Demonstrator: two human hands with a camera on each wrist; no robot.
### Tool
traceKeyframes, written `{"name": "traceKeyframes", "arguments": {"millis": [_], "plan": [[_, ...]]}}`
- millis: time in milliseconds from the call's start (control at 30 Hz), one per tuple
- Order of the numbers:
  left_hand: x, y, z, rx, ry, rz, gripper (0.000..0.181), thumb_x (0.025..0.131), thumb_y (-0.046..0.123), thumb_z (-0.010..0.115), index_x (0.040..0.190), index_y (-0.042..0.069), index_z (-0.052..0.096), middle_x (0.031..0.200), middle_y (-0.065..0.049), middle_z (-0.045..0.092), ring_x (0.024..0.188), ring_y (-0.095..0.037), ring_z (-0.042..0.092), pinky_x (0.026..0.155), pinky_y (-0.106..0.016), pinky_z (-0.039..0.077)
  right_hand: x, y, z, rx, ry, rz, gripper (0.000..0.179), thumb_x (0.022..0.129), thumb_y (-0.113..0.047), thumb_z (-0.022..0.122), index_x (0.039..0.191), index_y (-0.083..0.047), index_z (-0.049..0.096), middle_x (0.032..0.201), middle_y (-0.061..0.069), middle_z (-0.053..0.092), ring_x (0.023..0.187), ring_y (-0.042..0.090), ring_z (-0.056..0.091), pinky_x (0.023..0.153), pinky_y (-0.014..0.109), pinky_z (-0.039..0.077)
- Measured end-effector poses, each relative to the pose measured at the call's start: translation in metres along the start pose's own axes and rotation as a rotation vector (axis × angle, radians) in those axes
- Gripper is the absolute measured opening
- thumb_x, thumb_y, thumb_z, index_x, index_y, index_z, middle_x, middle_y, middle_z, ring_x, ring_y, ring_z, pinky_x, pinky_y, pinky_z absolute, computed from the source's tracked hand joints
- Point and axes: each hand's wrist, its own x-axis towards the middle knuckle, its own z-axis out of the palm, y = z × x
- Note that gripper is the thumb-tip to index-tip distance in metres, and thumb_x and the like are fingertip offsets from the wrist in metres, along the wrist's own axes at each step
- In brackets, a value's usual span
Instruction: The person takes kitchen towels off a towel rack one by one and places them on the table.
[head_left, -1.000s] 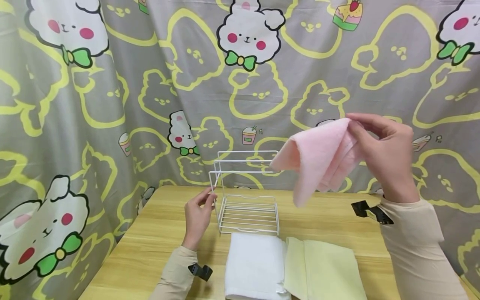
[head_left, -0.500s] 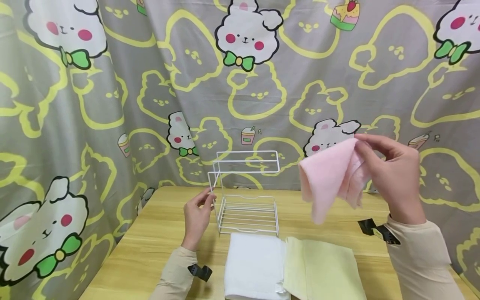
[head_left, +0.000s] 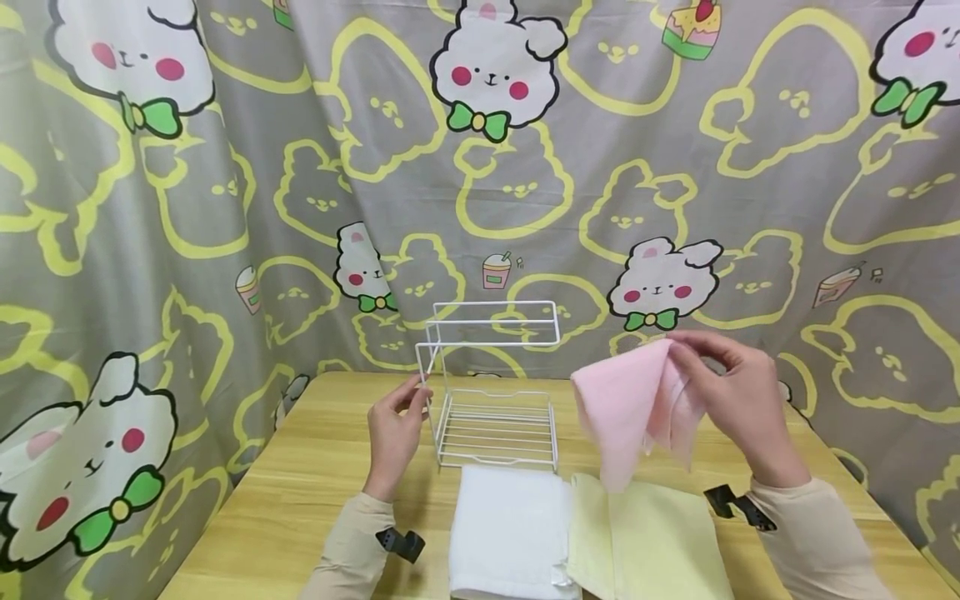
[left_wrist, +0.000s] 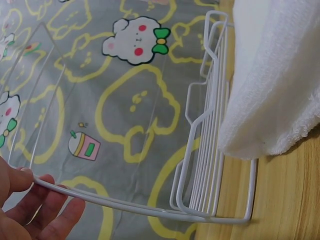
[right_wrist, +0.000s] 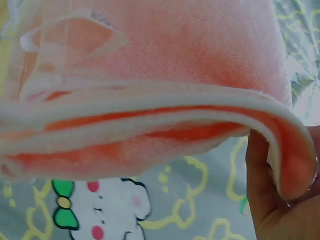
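My right hand [head_left: 738,392] pinches a folded pink towel [head_left: 622,396] at its top corner, and the towel hangs down above the table. In the right wrist view the towel [right_wrist: 200,50] fills most of the picture, its folded layers edge-on beside the fingers [right_wrist: 260,175]. On the left, my left hand [head_left: 396,433] holds the side upright of a white wire rack [head_left: 495,343] standing on the table. The left wrist view has thumb and fingers [left_wrist: 50,205] curled round the rack's wire [left_wrist: 130,206]. The rack's slatted base [head_left: 495,433] bears nothing.
A folded white towel [head_left: 510,533] lies right in front of the rack. Beside it to the right is a folded yellow towel [head_left: 660,542], partly below the hanging pink one. The wooden table [head_left: 300,467] ends at a patterned curtain [head_left: 300,108] behind.
The pink towel in my right hand has moved away from the rack's top, first to the right, then down and back left above the yellow towel. My left hand has stayed on the rack.
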Motion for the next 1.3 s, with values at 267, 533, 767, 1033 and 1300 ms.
{"name": "traceKeyframes", "arguments": {"millis": [267,533,767,1033,1300], "plan": [[0.002,0.0,0.001,-0.004,-0.003,0.006,0.02,0.085,0.0,0.062,0.104,0.002,0.068,0.085,-0.023,0.067,0.077,-0.039,0.063,0.062,-0.043,0.057,-0.019,0.02,0.012,-0.05,-0.133,0.024,0.021,0.084,-0.031,0.065,0.103,-0.023,0.069,0.094,0.0,0.068,0.082,0.0,0.056,0.062,0.009,0.045],[0.002,-0.002,0.0,-0.003,0.002,0.005,0.021,0.085,-0.001,0.061,0.105,0.002,0.067,0.086,-0.023,0.066,0.078,-0.042,0.062,0.063,-0.043,0.057,-0.019,0.069,0.036,-0.118,-0.304,0.065,0.028,0.088,-0.038,0.058,0.105,-0.018,0.068,0.097,0.002,0.068,0.085,0.015,0.059,0.058,0.02,0.05],[0.0,-0.002,-0.002,0.001,-0.002,0.001,0.022,0.087,0.001,0.059,0.107,0.003,0.066,0.087,-0.023,0.067,0.08,-0.039,0.062,0.063,-0.04,0.058,-0.008,0.105,0.054,-0.158,-0.374,0.084,0.025,0.091,-0.03,0.056,0.107,-0.014,0.066,0.099,0.006,0.067,0.087,0.022,0.061,0.065,0.028,0.052],[0.001,0.001,-0.002,0.0,0.003,0.024,0.022,0.086,0.0,0.059,0.107,0.001,0.066,0.087,-0.023,0.066,0.079,-0.041,0.061,0.063,-0.043,0.057,0.009,0.136,0.074,-0.197,-0.468,0.103,0.018,0.09,-0.018,0.059,0.102,-0.007,0.067,0.093,0.011,0.066,0.078,0.019,0.059,0.058,0.026,0.05],[-0.001,-0.001,-0.001,-0.003,-0.003,0.006,0.022,0.084,0.002,0.064,0.105,0.002,0.067,0.086,-0.022,0.067,0.076,-0.037,0.063,0.062,-0.042,0.058,0.013,0.152,0.086,-0.232,-0.546,0.141,0.017,0.088,-0.016,0.061,0.099,-0.006,0.068,0.094,0.01,0.066,0.08,0.02,0.059,0.062,0.03,0.05]]}}
